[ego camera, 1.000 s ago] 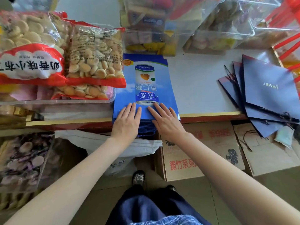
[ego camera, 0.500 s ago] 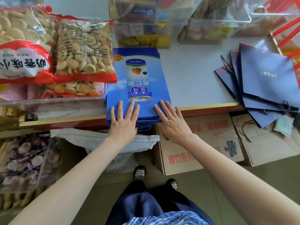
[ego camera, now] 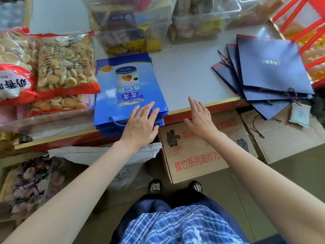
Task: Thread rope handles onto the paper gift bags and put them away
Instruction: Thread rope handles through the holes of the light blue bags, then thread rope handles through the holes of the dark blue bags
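Observation:
A stack of flat bright-blue paper gift bags (ego camera: 126,88) printed with a can lies on the white counter (ego camera: 190,74), its near end overhanging the edge. A blue rope handle (ego camera: 117,122) loops out from under the top bag. My left hand (ego camera: 142,124) rests flat on the stack's near right corner, fingers spread. My right hand (ego camera: 200,117) hovers off the stack to the right, over the counter edge, fingers apart and holding nothing. A fanned pile of dark navy gift bags (ego camera: 267,71) with dark twisted rope handles (ego camera: 292,94) lies at the counter's right.
Clear bags of biscuits (ego camera: 65,67) sit in a tray left of the blue stack. Clear plastic snack bins (ego camera: 133,27) line the counter's back. Cardboard boxes (ego camera: 198,152) stand on the floor under the counter edge, a white sack (ego camera: 105,155) beside them. Red-framed packaging (ego camera: 306,20) is at far right.
Both hands lay side by side on the blue stack's near end. My right hand has since lifted off and moved right, clear of the stack; my left hand has shifted toward the stack's right corner.

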Demonstrator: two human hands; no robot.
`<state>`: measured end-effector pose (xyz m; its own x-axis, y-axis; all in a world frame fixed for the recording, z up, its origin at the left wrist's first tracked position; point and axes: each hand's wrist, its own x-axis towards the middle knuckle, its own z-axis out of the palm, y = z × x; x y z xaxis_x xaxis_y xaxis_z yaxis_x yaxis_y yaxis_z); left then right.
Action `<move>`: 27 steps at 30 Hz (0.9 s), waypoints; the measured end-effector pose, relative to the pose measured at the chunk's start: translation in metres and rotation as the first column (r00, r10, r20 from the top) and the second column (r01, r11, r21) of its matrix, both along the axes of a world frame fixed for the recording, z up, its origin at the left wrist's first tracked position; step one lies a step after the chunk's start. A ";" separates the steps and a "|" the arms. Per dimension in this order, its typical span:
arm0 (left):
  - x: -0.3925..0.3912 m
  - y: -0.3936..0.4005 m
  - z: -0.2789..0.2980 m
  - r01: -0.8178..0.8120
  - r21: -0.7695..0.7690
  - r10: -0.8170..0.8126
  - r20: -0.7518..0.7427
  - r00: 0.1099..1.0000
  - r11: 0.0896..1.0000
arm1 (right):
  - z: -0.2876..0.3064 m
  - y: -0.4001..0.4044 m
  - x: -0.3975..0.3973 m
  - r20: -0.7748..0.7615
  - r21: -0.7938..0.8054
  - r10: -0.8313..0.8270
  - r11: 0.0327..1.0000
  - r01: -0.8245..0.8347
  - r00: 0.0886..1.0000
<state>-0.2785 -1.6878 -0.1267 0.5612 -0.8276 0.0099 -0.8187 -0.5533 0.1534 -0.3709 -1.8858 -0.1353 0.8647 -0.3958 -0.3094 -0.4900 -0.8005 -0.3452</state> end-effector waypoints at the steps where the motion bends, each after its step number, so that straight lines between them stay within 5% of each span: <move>1: -0.006 -0.016 0.003 0.031 -0.010 -0.031 -0.011 0.999 0.999 | 0.002 -0.015 -0.008 0.001 -0.014 -0.030 0.999 0.030 1.000; 9: -0.052 -0.166 0.006 0.139 0.090 -0.127 -0.132 0.983 0.986 | -0.001 -0.155 -0.085 -0.034 -0.085 -0.276 0.958 0.272 0.961; 15: -0.079 -0.264 -0.004 0.125 0.131 -0.104 -0.159 0.982 0.983 | -0.015 -0.266 -0.107 0.023 -0.097 -0.266 0.959 0.267 0.964; 19: -0.087 -0.301 -0.011 0.092 0.137 -0.069 -0.161 0.984 0.986 | -0.026 -0.335 -0.103 0.141 -0.146 -0.316 0.931 0.335 0.938; 24: -0.091 -0.325 -0.018 0.063 0.169 -0.036 -0.159 0.987 0.984 | -0.044 -0.375 -0.096 0.084 -0.139 -0.492 0.856 0.499 0.867; 27: -0.094 -0.337 -0.017 0.064 0.129 -0.043 -0.162 0.986 0.990 | -0.044 -0.389 -0.098 0.230 -0.064 -0.531 0.828 0.557 0.815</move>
<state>-0.3728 -2.0244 -0.1440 0.5017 -0.8444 -0.1877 -0.8190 -0.5335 0.2111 -0.4693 -2.2750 -0.1792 0.5330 -0.8427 -0.0764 -0.7915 -0.4646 -0.3971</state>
